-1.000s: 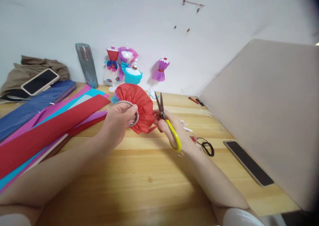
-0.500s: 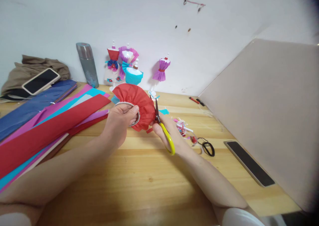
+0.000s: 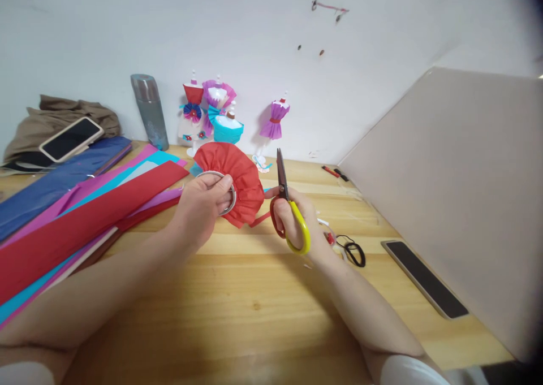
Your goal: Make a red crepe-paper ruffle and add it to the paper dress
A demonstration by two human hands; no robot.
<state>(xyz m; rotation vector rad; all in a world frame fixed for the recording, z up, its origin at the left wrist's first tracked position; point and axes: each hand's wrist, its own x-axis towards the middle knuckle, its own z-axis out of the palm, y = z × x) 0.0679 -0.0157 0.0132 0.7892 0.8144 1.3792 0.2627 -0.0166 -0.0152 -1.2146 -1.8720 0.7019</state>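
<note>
My left hand [image 3: 200, 207] grips a metal ring [image 3: 224, 195] with a pleated red paper fan [image 3: 237, 177] gathered around it, held just above the wooden table [image 3: 263, 311]. My right hand [image 3: 297, 218] holds scissors [image 3: 287, 204] with one red and one yellow handle, blades closed and pointing up, a little to the right of the red paper. A thin red paper strip [image 3: 259, 220] hangs from the fan's lower edge between the two hands.
Long paper sheets [image 3: 72, 215] in red, pink, cyan and blue lie at left. Small paper dress figures [image 3: 214, 111], a grey flask [image 3: 148, 111], a phone on brown cloth [image 3: 70, 138], black hair ties [image 3: 354, 252], another phone [image 3: 424, 277] and a leaning beige board [image 3: 458, 193] are around.
The scissors went in against the red paper's right edge, then pulled away to the right with blades upright. My left hand stayed on the ring.
</note>
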